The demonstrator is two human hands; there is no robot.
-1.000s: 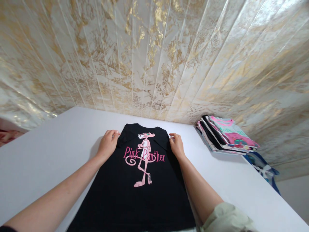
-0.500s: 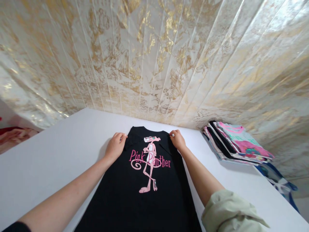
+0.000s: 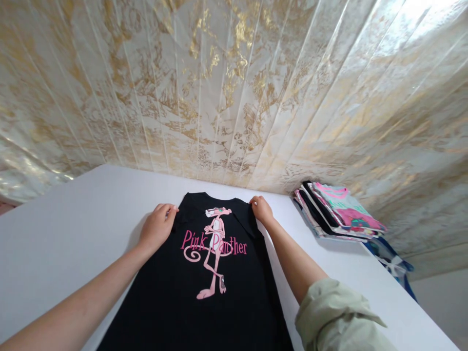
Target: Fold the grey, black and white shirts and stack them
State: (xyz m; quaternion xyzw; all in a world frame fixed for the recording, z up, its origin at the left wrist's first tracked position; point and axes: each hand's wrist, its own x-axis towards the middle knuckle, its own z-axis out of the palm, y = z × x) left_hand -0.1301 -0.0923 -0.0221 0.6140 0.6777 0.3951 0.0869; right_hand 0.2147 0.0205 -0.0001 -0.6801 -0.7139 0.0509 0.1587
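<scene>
A black T-shirt [image 3: 234, 297] with a pink cartoon panther and pink lettering lies front side up, its neckline toward the far edge of the white table. My left hand [image 3: 158, 226] pinches the shirt's edge near the left shoulder, thumb and fingers pressed together. At the opposite shoulder, my right hand [image 3: 262, 208] has its fingers closed on the shirt's edge. The lower part of the shirt runs out of view at the bottom.
On the white table [image 3: 80, 229], a stack of folded clothes [image 3: 340, 214] sits at the far right. Blue and white fabric [image 3: 393, 263] hangs beyond the right edge. A gold-patterned curtain [image 3: 219, 97] rises behind the table.
The view has shifted, so the shirt and clothes stack appear farther left. My left hand is slightly farther out from the print; both hands remain at the shoulders.
</scene>
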